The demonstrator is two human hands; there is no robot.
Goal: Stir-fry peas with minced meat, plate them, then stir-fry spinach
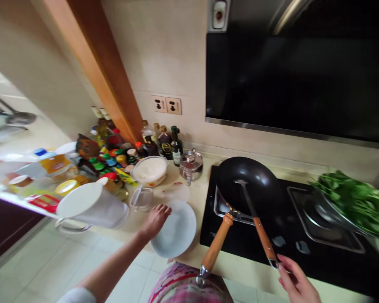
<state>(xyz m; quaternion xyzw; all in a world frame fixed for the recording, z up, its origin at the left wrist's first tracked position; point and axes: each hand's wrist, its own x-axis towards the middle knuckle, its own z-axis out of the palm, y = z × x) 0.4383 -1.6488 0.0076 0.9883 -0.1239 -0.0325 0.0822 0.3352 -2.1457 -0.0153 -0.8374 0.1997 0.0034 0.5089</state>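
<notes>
My left hand (158,219) is at the left rim of a pale round plate (178,231), its fingers loosely bent and slightly apart. No held thing shows in it; whether it touches the rim is unclear. Just beyond it stands a small clear container (142,199) with a light-coloured handle across it. My right hand (297,277) pinches the ringed end of a spatula (262,237) with a wooden handle. The spatula's metal blade rests inside a black wok (240,176), whose wooden handle (219,244) points towards me over the counter edge.
The wok sits on the left burner of a black cooktop (290,219). Leafy greens (356,202) fill a metal bowl at the right. Behind the plate are a lidded steel pot (191,166) and a white bowl (150,170). A white pitcher (91,206) and several bottles crowd the left.
</notes>
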